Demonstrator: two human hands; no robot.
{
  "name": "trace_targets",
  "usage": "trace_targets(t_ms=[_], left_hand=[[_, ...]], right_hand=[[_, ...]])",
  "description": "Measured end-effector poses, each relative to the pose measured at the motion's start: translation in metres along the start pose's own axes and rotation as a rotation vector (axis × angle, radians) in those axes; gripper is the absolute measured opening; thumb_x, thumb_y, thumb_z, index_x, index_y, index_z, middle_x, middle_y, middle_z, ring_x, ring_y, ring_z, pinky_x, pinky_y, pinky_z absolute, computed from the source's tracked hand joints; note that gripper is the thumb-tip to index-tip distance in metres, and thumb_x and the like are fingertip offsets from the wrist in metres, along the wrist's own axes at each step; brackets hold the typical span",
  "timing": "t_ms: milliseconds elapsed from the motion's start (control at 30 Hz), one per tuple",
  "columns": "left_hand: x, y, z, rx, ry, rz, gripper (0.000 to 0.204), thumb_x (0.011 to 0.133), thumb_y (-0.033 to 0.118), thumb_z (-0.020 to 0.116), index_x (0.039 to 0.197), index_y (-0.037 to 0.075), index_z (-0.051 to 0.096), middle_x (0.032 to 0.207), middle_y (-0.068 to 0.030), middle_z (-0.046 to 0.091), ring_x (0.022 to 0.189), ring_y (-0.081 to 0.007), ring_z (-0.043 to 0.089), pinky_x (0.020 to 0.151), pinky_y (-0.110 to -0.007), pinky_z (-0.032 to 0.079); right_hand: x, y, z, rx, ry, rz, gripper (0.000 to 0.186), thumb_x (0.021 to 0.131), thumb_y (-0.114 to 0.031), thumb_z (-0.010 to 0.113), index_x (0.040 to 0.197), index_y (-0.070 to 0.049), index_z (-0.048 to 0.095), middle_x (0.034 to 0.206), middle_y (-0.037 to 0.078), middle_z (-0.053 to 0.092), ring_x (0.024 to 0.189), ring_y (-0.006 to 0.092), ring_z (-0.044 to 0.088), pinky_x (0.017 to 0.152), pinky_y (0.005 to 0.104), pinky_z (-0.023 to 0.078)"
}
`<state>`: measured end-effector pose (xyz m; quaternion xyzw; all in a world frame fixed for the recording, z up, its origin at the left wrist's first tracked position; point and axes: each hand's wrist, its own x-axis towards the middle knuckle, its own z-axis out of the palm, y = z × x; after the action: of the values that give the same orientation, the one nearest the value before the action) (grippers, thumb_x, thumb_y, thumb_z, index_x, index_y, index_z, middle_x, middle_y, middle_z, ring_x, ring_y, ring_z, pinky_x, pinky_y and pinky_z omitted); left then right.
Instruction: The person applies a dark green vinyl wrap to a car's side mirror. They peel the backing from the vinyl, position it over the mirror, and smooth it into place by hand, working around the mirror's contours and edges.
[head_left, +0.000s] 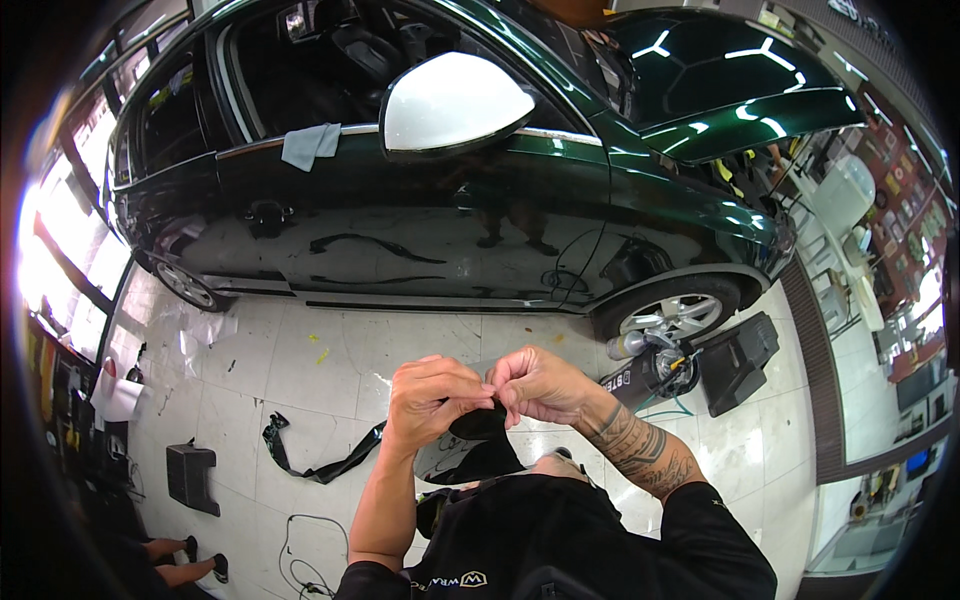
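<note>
In front of my body, my left hand and my right hand meet, fingertips pinched close together. Between and below them hangs a dark glossy piece of film, its upper edge at my fingers. The exact spot of the pinch is small and partly hidden by the fingers. Beyond my hands stands a dark green car, side on. Its door mirror has a white cap, and a grey cloth drapes over the window sill.
A long dark strip of film lies on the tiled floor, left of me. Farther left is a black step stool. A tank-shaped machine and a black plastic part sit by the front wheel. Another person's legs show lower left.
</note>
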<state>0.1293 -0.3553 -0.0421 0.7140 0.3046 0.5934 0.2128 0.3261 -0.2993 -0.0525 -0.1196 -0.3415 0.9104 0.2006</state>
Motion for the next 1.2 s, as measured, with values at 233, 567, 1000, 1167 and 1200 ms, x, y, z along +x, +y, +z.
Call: trace_targets(t_ms=[233, 567, 1000, 1167, 1200], left_hand=[[0.001, 0.001, -0.001, 0.018, 0.010, 0.021, 0.017, 0.064, 0.002, 0.085, 0.075, 0.007, 0.074, 0.071, -0.0022, 0.071, 0.063, -0.0143, 0.065, 0.057, -0.026, 0.049], [0.001, -0.001, -0.007, 0.156, -0.057, 0.014, 0.017, 0.070, 0.007, 0.082, 0.085, 0.011, 0.075, 0.078, -0.0005, 0.071, 0.064, -0.0159, 0.065, 0.057, -0.028, 0.046], [-0.003, -0.013, -0.001, 0.460, 0.016, 0.233, 0.024, 0.068, 0.003, 0.078, 0.088, 0.015, 0.074, 0.086, 0.0042, 0.070, 0.059, -0.0117, 0.060, 0.049, -0.027, 0.037], [-0.002, -0.015, -0.004, 0.452, 0.034, 0.289, 0.025, 0.067, 0.000, 0.078, 0.088, 0.013, 0.073, 0.085, 0.0013, 0.070, 0.060, -0.0126, 0.060, 0.050, -0.027, 0.039], [-0.002, -0.015, -0.005, 0.449, 0.026, 0.286, 0.025, 0.066, -0.001, 0.079, 0.088, 0.012, 0.073, 0.084, -0.0009, 0.070, 0.062, -0.0145, 0.062, 0.051, -0.027, 0.042]], right_hand=[[-0.001, -0.003, 0.006, -0.018, 0.007, -0.012, 0.015, 0.087, -0.009, 0.076, 0.090, 0.002, 0.066, 0.081, 0.007, 0.068, 0.066, 0.0176, 0.069, 0.067, 0.0311, 0.061], [-0.006, -0.024, 0.012, -0.209, 0.094, 0.084, 0.014, 0.088, -0.009, 0.074, 0.094, 0.002, 0.067, 0.085, 0.007, 0.069, 0.073, 0.0165, 0.070, 0.065, 0.0271, 0.057], [-0.003, -0.024, 0.008, -0.466, 0.150, -0.094, 0.017, 0.092, -0.015, 0.070, 0.087, 0.000, 0.067, 0.107, 0.008, 0.062, 0.085, 0.0111, 0.059, 0.068, 0.0242, 0.053], [0.004, -0.018, 0.008, -0.438, 0.091, -0.119, 0.019, 0.096, -0.020, 0.066, 0.092, -0.002, 0.065, 0.106, 0.005, 0.059, 0.083, 0.0090, 0.053, 0.073, 0.0232, 0.047], [0.006, -0.016, 0.008, -0.437, 0.086, -0.123, 0.020, 0.097, -0.022, 0.065, 0.094, -0.002, 0.065, 0.105, 0.004, 0.059, 0.082, 0.0084, 0.052, 0.072, 0.0226, 0.045]])
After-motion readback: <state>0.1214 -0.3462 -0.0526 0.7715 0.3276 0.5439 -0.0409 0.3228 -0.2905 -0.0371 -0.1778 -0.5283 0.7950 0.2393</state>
